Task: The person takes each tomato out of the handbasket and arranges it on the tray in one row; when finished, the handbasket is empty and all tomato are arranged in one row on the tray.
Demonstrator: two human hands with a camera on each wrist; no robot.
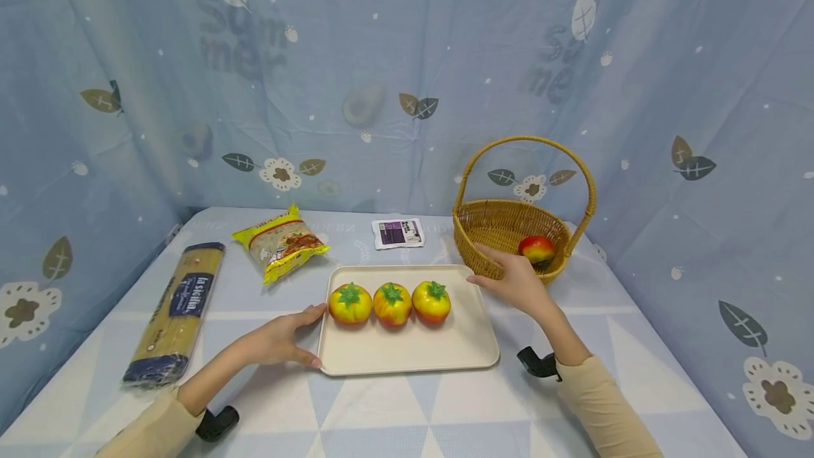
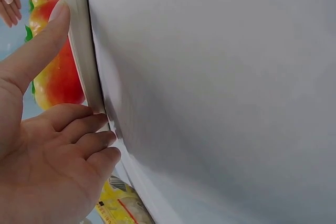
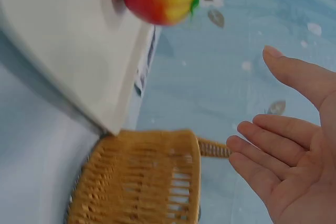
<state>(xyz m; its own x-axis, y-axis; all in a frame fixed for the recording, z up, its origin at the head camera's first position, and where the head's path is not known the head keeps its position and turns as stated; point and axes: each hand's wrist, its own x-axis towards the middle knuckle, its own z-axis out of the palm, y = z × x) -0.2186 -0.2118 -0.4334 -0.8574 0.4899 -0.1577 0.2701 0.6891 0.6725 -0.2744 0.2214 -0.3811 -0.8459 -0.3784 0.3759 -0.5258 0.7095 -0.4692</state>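
On a cream tray (image 1: 407,355) stand three toy tomatoes, yellow-red with green leafy tops: a left one (image 1: 350,304), a middle one (image 1: 392,306) and a right one (image 1: 432,303). My left hand (image 1: 282,340) is at the tray's left edge, thumb and fingers spread; in the left wrist view its fingertips (image 2: 107,139) touch the rim. My right hand (image 1: 516,281) hovers between the tray's right corner and a wicker basket (image 1: 473,253), fingers extended and holding nothing. Inside the basket lies a red-yellow fruit (image 1: 537,249), its kind unclear.
A long pack of spaghetti (image 1: 174,309) lies at the left. Behind the tray are a yellow bag of dried food (image 1: 282,244) and a small white-purple packet (image 1: 398,233). The basket's tall handle (image 1: 528,138) arches up before the blue patterned curtain (image 1: 356,55).
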